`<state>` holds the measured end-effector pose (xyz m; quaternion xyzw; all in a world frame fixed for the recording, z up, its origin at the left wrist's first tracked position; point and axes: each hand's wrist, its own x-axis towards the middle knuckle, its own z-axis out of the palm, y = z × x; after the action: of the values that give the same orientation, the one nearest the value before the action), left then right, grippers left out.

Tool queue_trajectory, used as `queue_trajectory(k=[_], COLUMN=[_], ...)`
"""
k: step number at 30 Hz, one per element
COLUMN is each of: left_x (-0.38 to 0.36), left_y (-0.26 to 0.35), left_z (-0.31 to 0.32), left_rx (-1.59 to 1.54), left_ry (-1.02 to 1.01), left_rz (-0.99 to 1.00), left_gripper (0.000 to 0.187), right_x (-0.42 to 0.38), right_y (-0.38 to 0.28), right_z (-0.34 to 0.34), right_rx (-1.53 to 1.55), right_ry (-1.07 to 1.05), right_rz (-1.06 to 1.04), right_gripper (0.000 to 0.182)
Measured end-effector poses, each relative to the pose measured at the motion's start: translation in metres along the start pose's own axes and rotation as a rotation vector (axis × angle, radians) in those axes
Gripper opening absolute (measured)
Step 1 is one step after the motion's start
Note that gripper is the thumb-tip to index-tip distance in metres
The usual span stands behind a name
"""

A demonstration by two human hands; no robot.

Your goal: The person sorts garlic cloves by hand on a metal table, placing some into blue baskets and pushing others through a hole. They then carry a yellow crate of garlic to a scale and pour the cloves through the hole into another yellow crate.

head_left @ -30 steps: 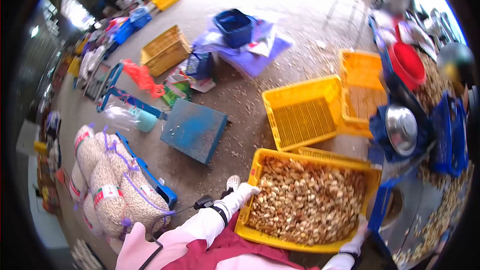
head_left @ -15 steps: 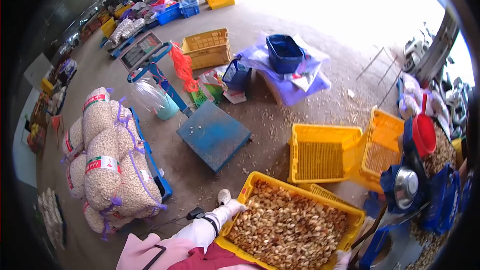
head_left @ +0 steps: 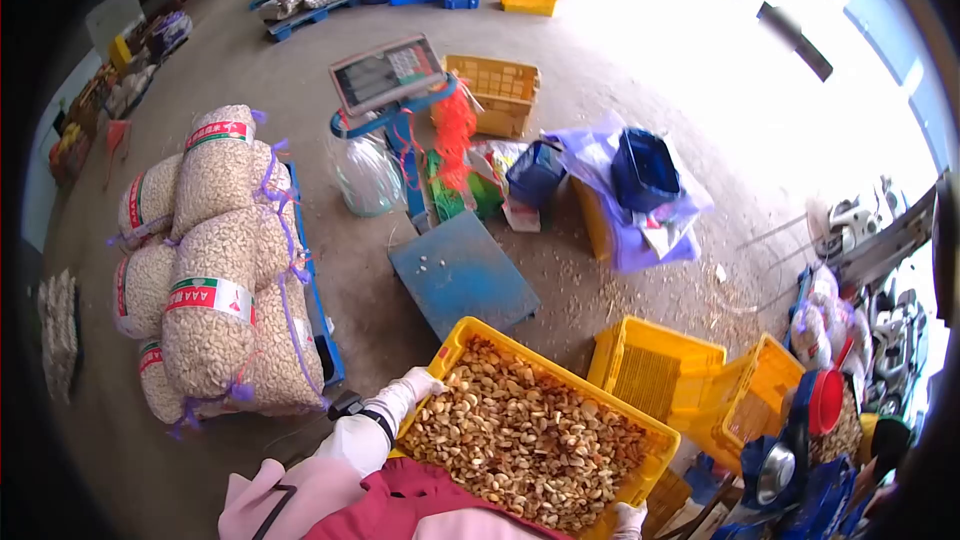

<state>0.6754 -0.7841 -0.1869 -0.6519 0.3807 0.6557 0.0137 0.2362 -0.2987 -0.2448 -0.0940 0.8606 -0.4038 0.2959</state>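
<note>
Head view: at the bottom centre of the frame I have a yellow crate [head_left: 575,385], loaded with brown and cream pieces [head_left: 530,430]. My left hand [head_left: 424,383] is closed over the rim at its left end; my right hand [head_left: 630,520] has hold of the lower right end, low in the frame, though I cannot tell how its fingers sit. I judge the step in hand to be bearing this load two-handed. Any move from here calls, I think, for both ends kept even so nothing spills, and for care around the scale's blue platform [head_left: 465,275], near the crate's upper left corner, and the stacked sacks [head_left: 215,310] at the left.
</note>
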Motion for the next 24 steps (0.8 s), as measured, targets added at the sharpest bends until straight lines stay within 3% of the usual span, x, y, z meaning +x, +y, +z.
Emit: queue_trajectory(k=[3,5,7,8,9,11,12,14,15,16,17,18,19,20,21,23,24], left_x=[0.03,0.012,0.026,0.068,0.083,0.055,0.077,0.117,0.138,0.159,0.172,0.171,0.181,0.193,0.205,0.262,0.275], left_y=[-0.002,0.02,0.025,-0.001,-0.006,0.034,0.031,0.041,0.032,0.028,0.041,0.041,0.032,0.023,-0.001,-0.066,-0.099], left_z=[-0.062,-0.093,-0.115,-0.129,-0.14,-0.161,-0.171,-0.184,-0.198,-0.21,-0.22,-0.222,-0.225,-0.224,-0.212,-0.209,-0.205], left_rx=[-0.057,-0.234,-0.396,-0.424,-0.556,-0.439,-0.416,-0.42,-0.418,-0.348,-0.358,-0.406,-0.436,-0.525,-0.488,-0.917,-0.89], left_ry=[0.056,0.115,0.12,0.121,0.092,0.259,0.333,0.354,0.36,0.416,0.433,0.479,0.517,0.575,0.556,0.637,0.717], left_rz=[0.137,-0.042,0.047,0.124,0.052,-0.003,-0.053,-0.039,-0.027,-0.058,-0.059,-0.127,-0.203,-0.222,-0.252,0.054,0.012], left_gripper=[0.045,0.041,0.039,0.037,0.035,0.036,0.036,0.036,0.037,0.038,0.038,0.039,0.04,0.036,0.036,0.029,0.024], right_x=[0.016,0.029,0.08,0.086,0.083,0.14,0.169,0.204,0.218,0.251,0.286,0.324,0.335,0.331,0.311,0.352,0.374], right_y=[-0.138,-0.216,-0.252,-0.286,-0.317,-0.314,-0.315,-0.34,-0.339,-0.335,-0.337,-0.336,-0.362,-0.371,-0.392,-0.393,-0.392], right_z=[0.065,0.105,0.127,0.152,0.176,0.223,0.251,0.292,0.316,0.352,0.382,0.412,0.444,0.47,0.482,0.533,0.559], right_rx=[0.186,0.049,0.051,0.063,0.074,0.115,0.135,-0.094,-0.103,-0.182,0.124,0.478,0.62,0.001,-0.209,-0.085,-0.023], right_ry=[-0.067,-0.116,-0.198,-0.251,-0.306,-0.429,-0.468,-0.457,-0.469,-0.446,-0.739,-0.932,-0.994,-0.833,-0.717,-0.718,-0.711], right_rz=[0.034,-0.087,-0.141,-0.139,-0.119,0.014,0.045,-0.165,-0.166,-0.334,-0.048,0.414,0.833,0.043,-0.289,-0.134,-0.057], right_gripper=[0.046,0.043,0.043,0.036,0.028,0.013,0.011,0.027,0.027,0.029,0.028,0.028,0.027,0.034,0.024,0.027,0.033])
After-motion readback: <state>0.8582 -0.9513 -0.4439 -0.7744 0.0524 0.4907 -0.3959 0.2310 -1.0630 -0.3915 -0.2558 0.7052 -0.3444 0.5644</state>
